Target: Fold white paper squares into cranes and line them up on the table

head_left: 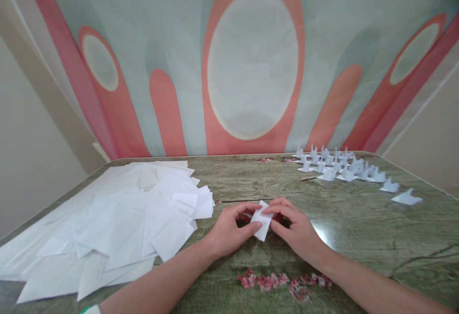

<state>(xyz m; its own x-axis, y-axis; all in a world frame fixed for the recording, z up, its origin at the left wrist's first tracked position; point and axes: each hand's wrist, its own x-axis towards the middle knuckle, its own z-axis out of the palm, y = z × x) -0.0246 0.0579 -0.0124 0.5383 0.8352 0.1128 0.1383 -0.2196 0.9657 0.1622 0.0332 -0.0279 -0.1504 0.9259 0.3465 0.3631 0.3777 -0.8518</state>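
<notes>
Between my two hands is a small piece of folded white paper, shaped like a narrow diamond, held just over the middle of the table. My left hand pinches its left side, thumb low and index finger at the top edge. From the right, my right hand grips the upper right edge with thumb and fingers. Some fingertips behind the paper are hidden. Several folded white paper birds stand in rows at the back right of the table.
A broad heap of loose white paper sheets covers the left of the wood-patterned table. Pink flower prints mark the tabletop near the front. A patterned cloth backdrop hangs behind the far edge.
</notes>
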